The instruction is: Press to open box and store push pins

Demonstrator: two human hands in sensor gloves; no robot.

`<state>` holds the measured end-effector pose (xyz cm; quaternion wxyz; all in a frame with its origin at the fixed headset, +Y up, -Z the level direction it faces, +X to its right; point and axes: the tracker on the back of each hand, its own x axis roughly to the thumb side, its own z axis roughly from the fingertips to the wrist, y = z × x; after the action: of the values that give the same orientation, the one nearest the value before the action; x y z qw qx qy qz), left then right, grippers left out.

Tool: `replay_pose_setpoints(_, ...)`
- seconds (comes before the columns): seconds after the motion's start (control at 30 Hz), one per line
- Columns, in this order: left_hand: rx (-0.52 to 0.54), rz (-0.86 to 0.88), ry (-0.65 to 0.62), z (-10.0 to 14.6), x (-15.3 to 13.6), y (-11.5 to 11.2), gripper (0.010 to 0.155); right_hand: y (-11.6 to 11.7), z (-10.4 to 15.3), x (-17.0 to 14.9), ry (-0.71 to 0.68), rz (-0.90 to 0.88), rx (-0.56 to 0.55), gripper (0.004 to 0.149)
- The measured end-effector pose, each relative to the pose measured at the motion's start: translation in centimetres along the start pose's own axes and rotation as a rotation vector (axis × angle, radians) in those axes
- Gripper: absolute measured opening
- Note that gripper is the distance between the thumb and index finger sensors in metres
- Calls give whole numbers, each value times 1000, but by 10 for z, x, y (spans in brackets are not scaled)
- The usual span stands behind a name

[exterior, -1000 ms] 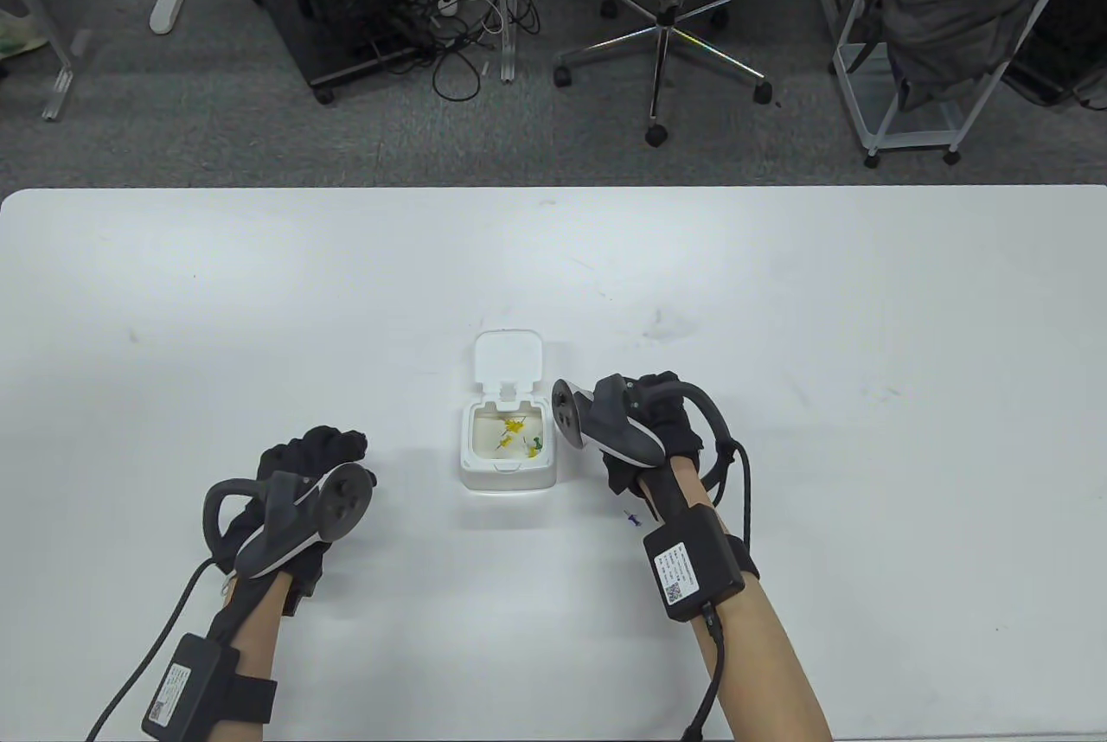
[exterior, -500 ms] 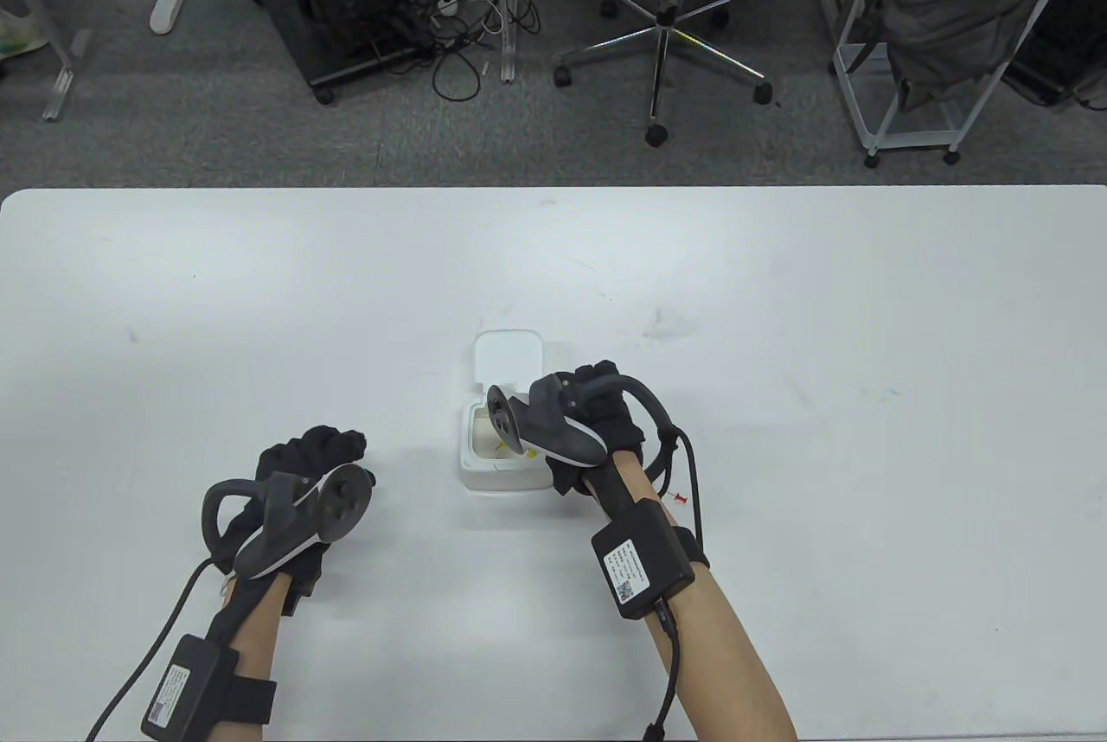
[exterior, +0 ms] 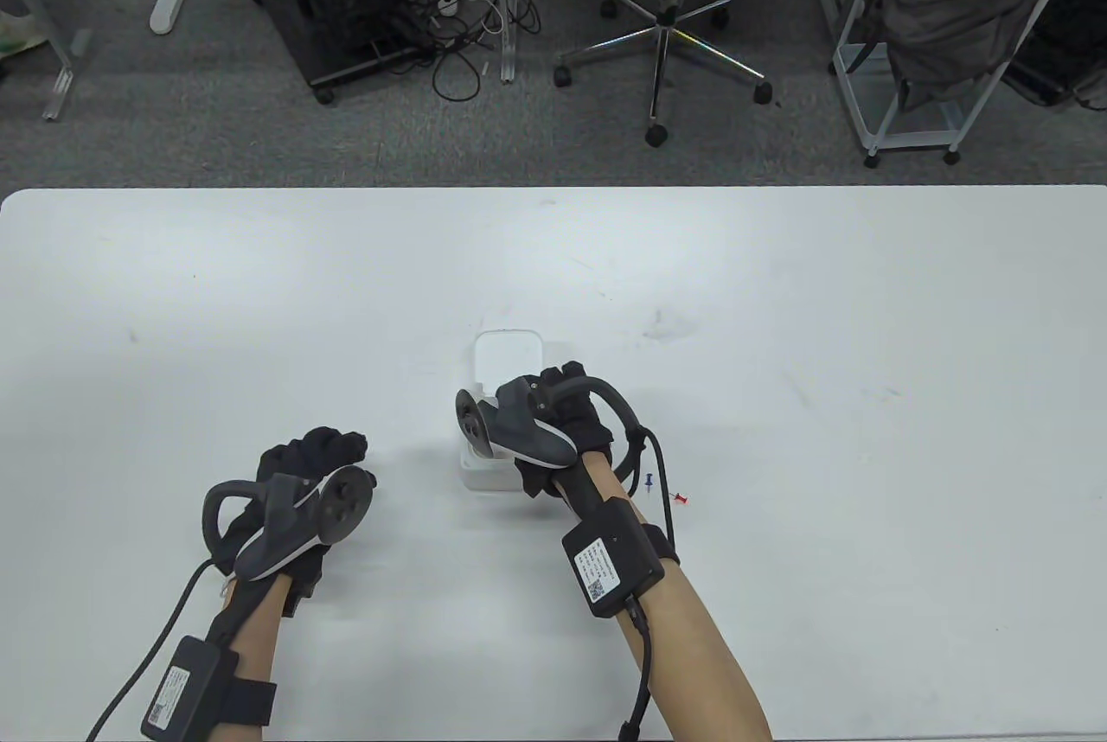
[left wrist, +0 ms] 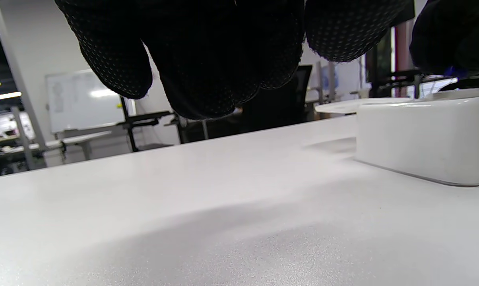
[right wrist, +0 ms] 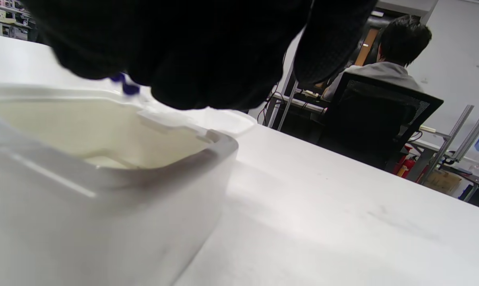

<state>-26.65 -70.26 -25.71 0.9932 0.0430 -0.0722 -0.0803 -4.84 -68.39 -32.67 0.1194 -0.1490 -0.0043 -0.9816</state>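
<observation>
right hand (exterior: 553, 422) over open box (exterior: 495, 474) at table centre, pinching blue pin (right wrist: 125, 84). left hand (exterior: 303, 474) at 9 o'clock, loosely curled, empty. risk: pin released off-centre, bounces off rim.

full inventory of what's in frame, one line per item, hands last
Box: 1, white, table centre, lid open and folded back.
Push pin in fingers: 1, blue, over the box opening.
Blue push pin: 1, on table right of box.
Red push pin: 1, on table beside the blue one.
Table: 1, white.
Office chair: 1, black, on floor beyond table.
Rack: 1, white, grey bag on it, far right.
Seated person: 1, background.
Left hand: black glove, left of box, holds nothing.
Right hand: black glove, over box, pinches pin.
</observation>
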Motion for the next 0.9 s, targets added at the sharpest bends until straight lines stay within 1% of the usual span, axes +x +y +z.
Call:
replay_pose_setpoints(0.23, -1, 0, 3, 0, 0, 0, 53, 0, 0, -2, 10, 11, -10, 50)
replay_pose_setpoints(0.43, -2, 1, 1, 0, 0, 0, 53, 3, 5, -12, 22, -3, 12, 51)
replay_pose_setpoints(0.7, 0, -1, 1, 0, 1, -1, 53, 6, 18, -37, 73, -17, 15, 51)
replay_pose_setpoints(0.9, -6, -1, 0, 1, 2, -1, 53, 19, 27, -56, 112, -18, 48, 51)
